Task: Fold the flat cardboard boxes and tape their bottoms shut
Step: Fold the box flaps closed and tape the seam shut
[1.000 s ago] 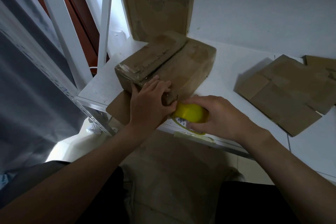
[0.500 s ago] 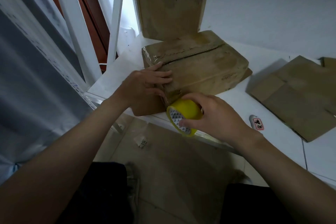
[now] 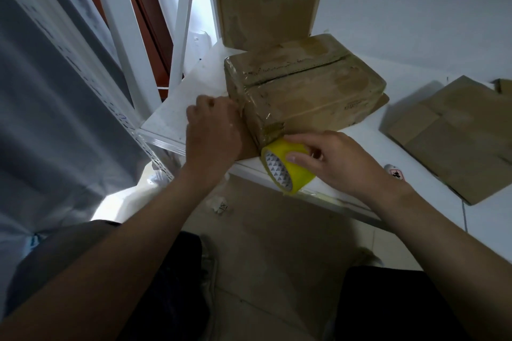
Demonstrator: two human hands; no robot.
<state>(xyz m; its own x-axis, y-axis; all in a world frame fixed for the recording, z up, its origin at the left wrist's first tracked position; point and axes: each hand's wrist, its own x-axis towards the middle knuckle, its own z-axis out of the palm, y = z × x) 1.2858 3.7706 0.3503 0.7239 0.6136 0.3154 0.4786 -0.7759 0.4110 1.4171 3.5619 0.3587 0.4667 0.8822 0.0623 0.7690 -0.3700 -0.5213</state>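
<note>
The box [image 3: 304, 91] is being braced by the left grip [image 3: 213, 130], finger pose unclear, while the tape roll [image 3: 297, 171] is being clasped by the right grip [image 3: 340, 160], likely to keep the tape taut

Both bare forearms extended, left hand [image 3: 213, 130] blurred, fingers seemingly bent, right hand [image 3: 338, 163] curled, gripping

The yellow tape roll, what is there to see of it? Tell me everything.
The tape roll is a wide ring of glossy yellow tape; its core's inside is printed with small grey-and-white triangles. It is tilted on edge at the white table's front edge, against the near corner of the cardboard box. The right hand grips it, fingers over the top, thumb on the yellow band.
</note>
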